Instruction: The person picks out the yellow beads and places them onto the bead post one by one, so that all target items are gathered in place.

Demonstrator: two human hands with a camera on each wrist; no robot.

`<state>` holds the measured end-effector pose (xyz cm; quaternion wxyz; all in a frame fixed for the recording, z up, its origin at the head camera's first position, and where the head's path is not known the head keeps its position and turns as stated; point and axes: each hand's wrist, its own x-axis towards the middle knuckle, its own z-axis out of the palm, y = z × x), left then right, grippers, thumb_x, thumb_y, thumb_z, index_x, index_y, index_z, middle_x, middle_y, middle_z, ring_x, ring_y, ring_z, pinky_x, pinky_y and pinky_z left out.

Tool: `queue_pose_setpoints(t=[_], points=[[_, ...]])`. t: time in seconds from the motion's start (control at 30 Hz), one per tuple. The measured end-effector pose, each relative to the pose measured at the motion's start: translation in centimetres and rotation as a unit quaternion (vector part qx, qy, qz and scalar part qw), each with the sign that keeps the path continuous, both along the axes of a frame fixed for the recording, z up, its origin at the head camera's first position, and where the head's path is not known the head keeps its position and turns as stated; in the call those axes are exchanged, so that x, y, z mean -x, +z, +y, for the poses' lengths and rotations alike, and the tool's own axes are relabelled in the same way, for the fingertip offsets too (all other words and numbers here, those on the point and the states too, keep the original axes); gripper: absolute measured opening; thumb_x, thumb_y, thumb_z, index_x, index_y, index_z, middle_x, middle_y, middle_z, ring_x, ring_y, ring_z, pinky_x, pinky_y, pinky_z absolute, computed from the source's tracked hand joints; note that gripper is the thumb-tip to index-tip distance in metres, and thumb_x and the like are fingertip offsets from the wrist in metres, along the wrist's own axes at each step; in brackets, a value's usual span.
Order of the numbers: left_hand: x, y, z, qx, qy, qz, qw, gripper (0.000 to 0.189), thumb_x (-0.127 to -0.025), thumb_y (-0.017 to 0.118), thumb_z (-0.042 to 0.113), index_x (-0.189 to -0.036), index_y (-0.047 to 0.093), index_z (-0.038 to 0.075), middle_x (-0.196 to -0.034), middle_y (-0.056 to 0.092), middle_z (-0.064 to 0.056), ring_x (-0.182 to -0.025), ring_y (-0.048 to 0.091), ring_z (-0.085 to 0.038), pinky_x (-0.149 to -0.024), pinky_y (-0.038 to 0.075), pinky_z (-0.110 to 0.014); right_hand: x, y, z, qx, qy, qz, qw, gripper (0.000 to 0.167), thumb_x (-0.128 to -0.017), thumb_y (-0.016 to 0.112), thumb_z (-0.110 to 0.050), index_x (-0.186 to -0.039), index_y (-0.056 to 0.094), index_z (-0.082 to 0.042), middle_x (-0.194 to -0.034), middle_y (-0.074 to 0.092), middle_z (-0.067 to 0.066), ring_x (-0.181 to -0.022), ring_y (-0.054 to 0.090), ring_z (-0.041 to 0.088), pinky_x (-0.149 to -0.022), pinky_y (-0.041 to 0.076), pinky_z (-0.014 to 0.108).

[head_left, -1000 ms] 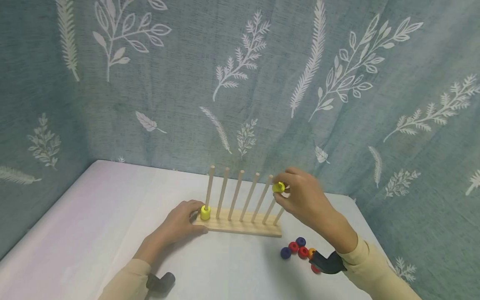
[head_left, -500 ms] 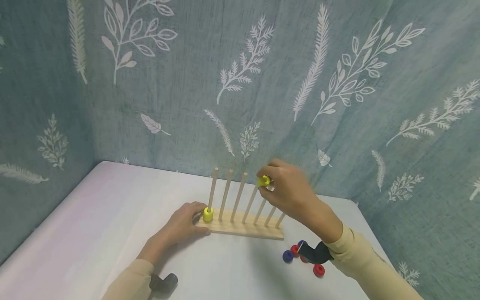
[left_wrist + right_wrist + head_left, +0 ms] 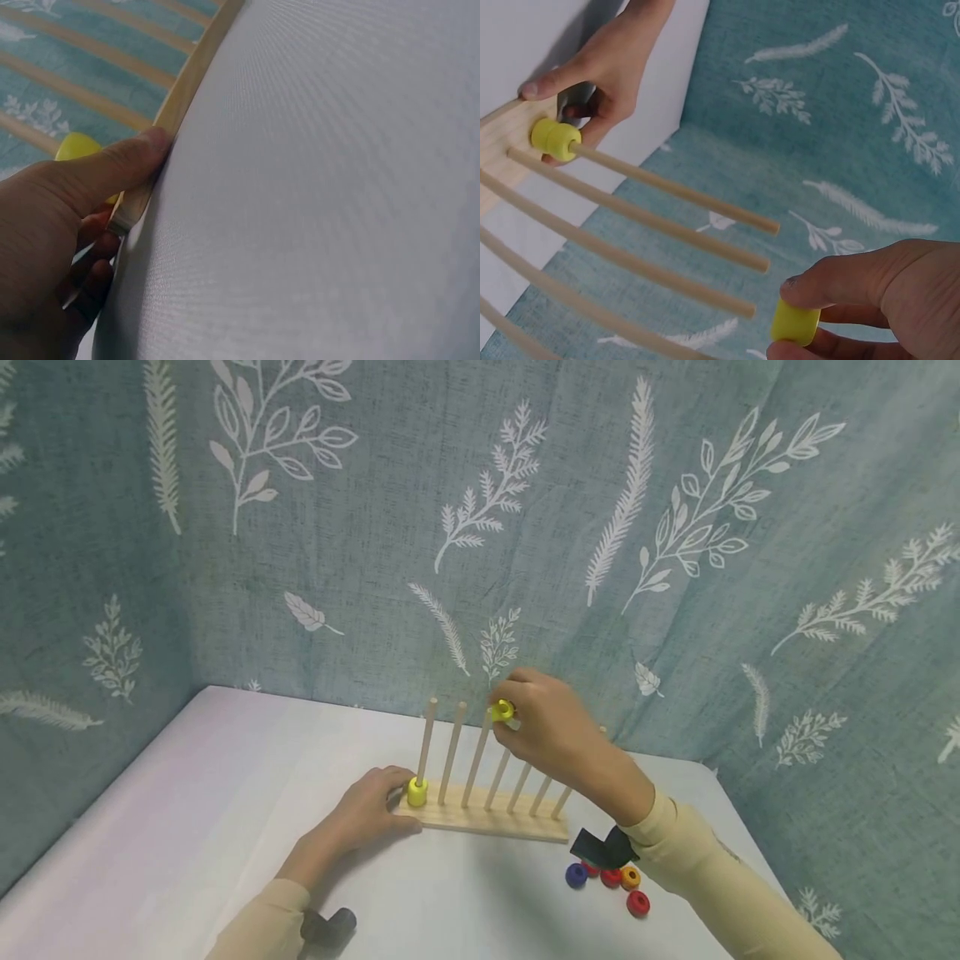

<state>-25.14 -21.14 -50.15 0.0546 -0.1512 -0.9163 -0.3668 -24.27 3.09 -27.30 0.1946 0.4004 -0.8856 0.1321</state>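
A wooden peg rack (image 3: 487, 821) with a row of upright pegs stands on the table. My left hand (image 3: 369, 810) grips its left end, thumb along the front edge and fingers round the back, as the left wrist view also shows. Yellow beads (image 3: 555, 139), apparently two stacked, sit at the foot of the leftmost peg. My right hand (image 3: 551, 727) pinches another yellow bead (image 3: 795, 322) between thumb and fingers. In the head view this bead overlaps the top of the third peg from the left; in the right wrist view it is just beyond the peg tips.
Loose beads lie on the white table (image 3: 420, 902) right of centre: a blue bead (image 3: 576, 875), an orange bead (image 3: 630, 877) and several red ones, including a red bead (image 3: 638, 904) nearest the front. The right wrist's dark camera mount partly covers them. A patterned curtain (image 3: 360, 610) hangs behind.
My right hand has moved left along the peg tops with the yellow bead, from the right-hand pegs to the third peg. My left hand has kept its grip on the rack.
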Motion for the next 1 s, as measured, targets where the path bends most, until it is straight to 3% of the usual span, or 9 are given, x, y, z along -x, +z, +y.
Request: queue_pose_setpoints(t=[0.17,0.5,1.0], points=[[-0.1,-0.1,-0.2,-0.007,0.002,-0.002,1.0,0.064,-0.069,0.091,0.031,-0.125,0.067,0.012,-0.13,0.063,-0.007,-0.125,0.053,-0.034,-0.109,0.04,-0.056,0.5,0.2,-1.2,-0.007,0.021,0.008,0.9997,0.02,-0.079,0.077,0.002,-0.098,0.074,-0.005,-0.092,0.065,0.003,-0.081,0.062,0.015,-0.071,0.056,0.025],[0.2,-0.3,-0.2,-0.014,0.001,-0.004,0.9999,0.062,-0.068,0.092,0.033,-0.123,0.068,0.016,-0.129,0.064,-0.004,-0.125,0.053,-0.032,-0.11,0.039,-0.056,1.7,0.2,-3.3,-0.016,0.107,0.044,0.9931,0.021,-0.081,0.076,0.001,-0.101,0.073,-0.003,-0.097,0.065,0.007,-0.081,0.064,0.017,-0.069,0.055,0.023],[0.1,0.0,-0.6,-0.02,-0.017,0.006,0.9996,0.058,-0.067,0.092,0.03,-0.119,0.07,0.017,-0.128,0.065,-0.004,-0.122,0.055,-0.031,-0.109,0.041,-0.053,3.0,-0.4,-4.9,-0.011,0.128,0.038,0.9909,0.023,-0.082,0.075,0.003,-0.105,0.072,0.0,-0.099,0.066,0.008,-0.082,0.065,0.019,-0.069,0.055,0.022]])
